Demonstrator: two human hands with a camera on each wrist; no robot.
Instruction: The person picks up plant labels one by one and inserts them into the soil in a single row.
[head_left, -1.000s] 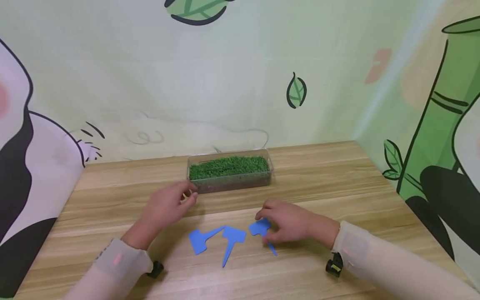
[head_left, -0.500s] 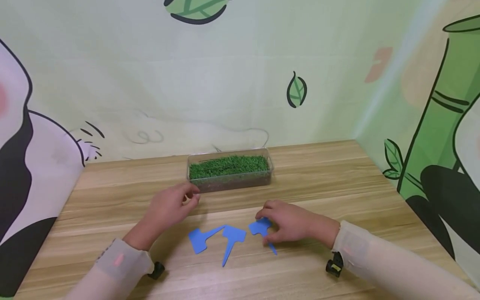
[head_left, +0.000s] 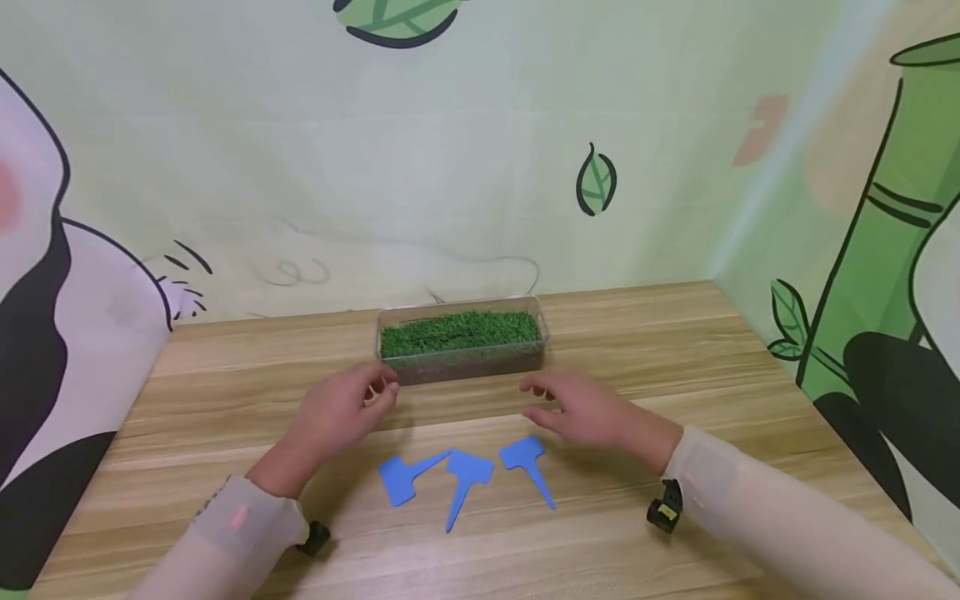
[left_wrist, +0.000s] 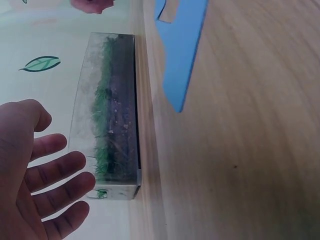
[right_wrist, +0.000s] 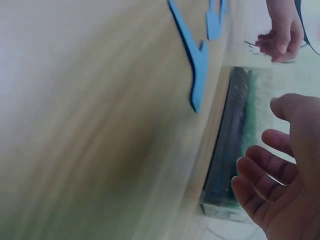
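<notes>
Right tag (head_left: 522, 452): looks like thin plastic, so probably light, fairly stiff, a bit slick; unlikely to break, though the narrow stem might bend. Lying flat, it may skid; you'd best pinch the broad head by its edges. Same for middle tag (head_left: 468, 470) and left tag (head_left: 399, 482).

All three plain blue, roughly T-shaped: blocky head, stem tapering to a point. They lie on the table (head_left: 637, 342), your side of the tray (head_left: 467, 367) of grass (head_left: 459, 332).

Your right hand (head_left: 583, 407): loose, holding nothing, just beyond right tag. Your left hand (head_left: 339, 410): relaxed, holding nothing, by the tray's near left corner; contact unclear.
</notes>
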